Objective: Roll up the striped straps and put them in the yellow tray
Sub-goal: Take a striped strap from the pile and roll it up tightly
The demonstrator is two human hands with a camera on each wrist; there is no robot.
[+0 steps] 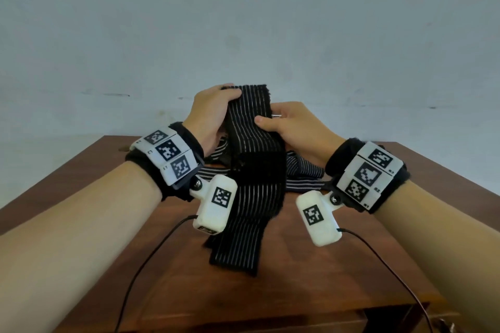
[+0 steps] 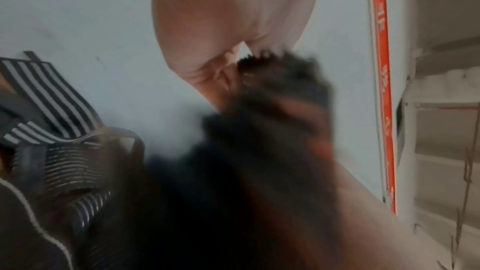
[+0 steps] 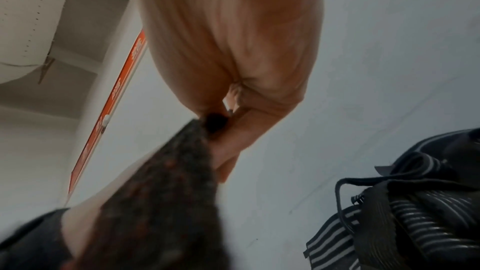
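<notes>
Striped strap (image 1: 254, 159) seemingly pinched by both hands

A brown wooden table (image 1: 338, 265) carries a loose heap of striped straps (image 1: 303, 173) near its far edge; the lower end of a long black strap (image 1: 238, 249) trails onto the tabletop closer in

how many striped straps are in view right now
At least 2: one strap held up by the left hand and right hand, and a tangled heap on the table behind; its number can't be told.
</notes>
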